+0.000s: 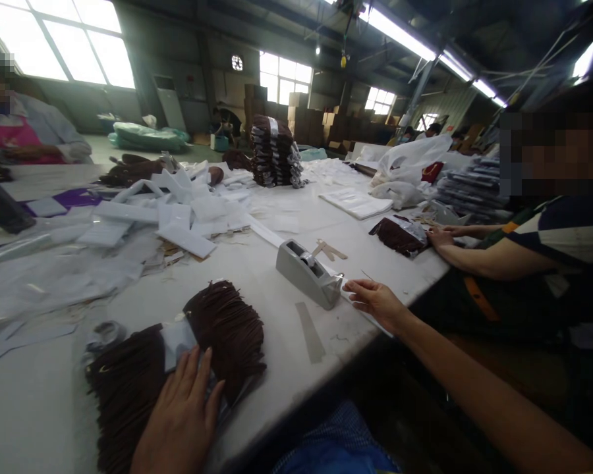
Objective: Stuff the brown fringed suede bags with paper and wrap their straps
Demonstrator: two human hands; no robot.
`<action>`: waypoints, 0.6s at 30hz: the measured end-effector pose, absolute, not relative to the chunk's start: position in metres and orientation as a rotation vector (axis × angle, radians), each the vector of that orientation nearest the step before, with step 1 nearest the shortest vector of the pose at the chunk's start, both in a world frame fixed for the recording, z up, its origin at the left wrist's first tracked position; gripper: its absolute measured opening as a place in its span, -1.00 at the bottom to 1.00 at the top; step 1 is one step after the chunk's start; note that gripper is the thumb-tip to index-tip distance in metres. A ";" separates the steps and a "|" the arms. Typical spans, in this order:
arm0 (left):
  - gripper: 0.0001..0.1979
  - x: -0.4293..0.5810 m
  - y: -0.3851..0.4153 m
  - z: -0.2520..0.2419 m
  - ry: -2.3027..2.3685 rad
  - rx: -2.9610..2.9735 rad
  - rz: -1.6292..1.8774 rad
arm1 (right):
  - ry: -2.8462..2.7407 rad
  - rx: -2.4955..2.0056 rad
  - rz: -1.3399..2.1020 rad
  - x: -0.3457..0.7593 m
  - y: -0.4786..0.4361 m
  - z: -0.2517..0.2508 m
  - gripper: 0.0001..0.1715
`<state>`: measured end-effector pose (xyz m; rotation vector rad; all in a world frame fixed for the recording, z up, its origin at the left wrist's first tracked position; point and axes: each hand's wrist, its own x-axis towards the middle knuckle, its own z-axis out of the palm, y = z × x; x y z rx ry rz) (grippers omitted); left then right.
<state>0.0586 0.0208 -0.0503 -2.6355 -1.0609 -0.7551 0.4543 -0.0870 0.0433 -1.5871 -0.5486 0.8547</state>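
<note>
A dark brown fringed fabric bundle (227,332) lies on the table in front of me, with a white paper band (177,342) around its middle. My left hand (185,401) rests on the band and the bundle, fingers stretched out and lying flat. To the right stands a grey tape dispenser (304,271) with a roll in it. My right hand (373,299) is at its front end, thumb and fingers pinched on clear tape (337,282). A thin pale strip (310,332) lies between the bundle and the dispenser.
White foam pieces and plastic sheets (178,210) are heaped at the left. A tall stack of brown bundles (275,155) stands behind. At the right a co-worker's hands (439,240) touch another brown bundle (400,235). The table edge (346,368) runs close to me.
</note>
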 end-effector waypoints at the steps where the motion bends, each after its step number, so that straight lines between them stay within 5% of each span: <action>1: -0.40 0.058 0.021 -0.050 -1.045 -2.634 -0.752 | -0.565 -1.619 0.828 0.455 -0.086 0.035 -0.54; 9: -0.37 0.059 0.020 -0.047 -1.063 -2.676 -0.746 | -0.793 -1.818 0.524 0.463 -0.094 0.011 -0.69; 12: -0.35 0.059 0.019 -0.047 -1.078 -2.694 -0.760 | -1.390 -1.922 0.096 0.464 -0.110 0.029 -0.83; 18: -0.35 0.060 0.018 -0.045 -1.093 -2.720 -0.768 | -2.424 -1.453 -0.533 0.435 -0.079 0.088 -0.75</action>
